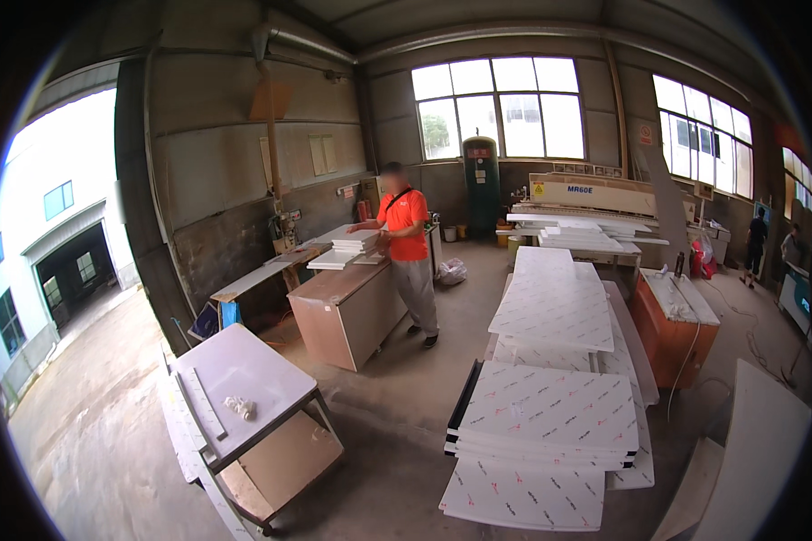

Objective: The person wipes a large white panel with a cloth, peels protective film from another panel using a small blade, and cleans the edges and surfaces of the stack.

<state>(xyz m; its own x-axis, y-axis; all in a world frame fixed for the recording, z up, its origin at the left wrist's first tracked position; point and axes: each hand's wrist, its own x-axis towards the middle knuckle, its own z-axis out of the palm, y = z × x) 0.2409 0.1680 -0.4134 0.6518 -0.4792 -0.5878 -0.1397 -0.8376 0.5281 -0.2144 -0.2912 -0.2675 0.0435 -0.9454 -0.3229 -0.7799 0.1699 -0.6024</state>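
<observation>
Neither of my hands shows anywhere in the head view. Closest on the right is a stack of white panels (pixel 546 410) under printed protective film, with black edging along its left side. Behind it lie more film-covered panels (pixel 555 307) in an overlapping pile. At the near left, a wheeled table (pixel 275 368) with a pale top carries a crumpled white item (pixel 240 407), perhaps gloves. Beside that lie narrow white strips (pixel 207 404), close to the table's left edge.
A person in an orange shirt (pixel 406 221) stands at a brown workbench (pixel 329 311), hands at stacked white panels (pixel 338 256). A long machine (pixel 595 194) and a green tank (pixel 483 185) stand at the back. An orange cabinet (pixel 672 316) and leaning boards (pixel 753 442) are right.
</observation>
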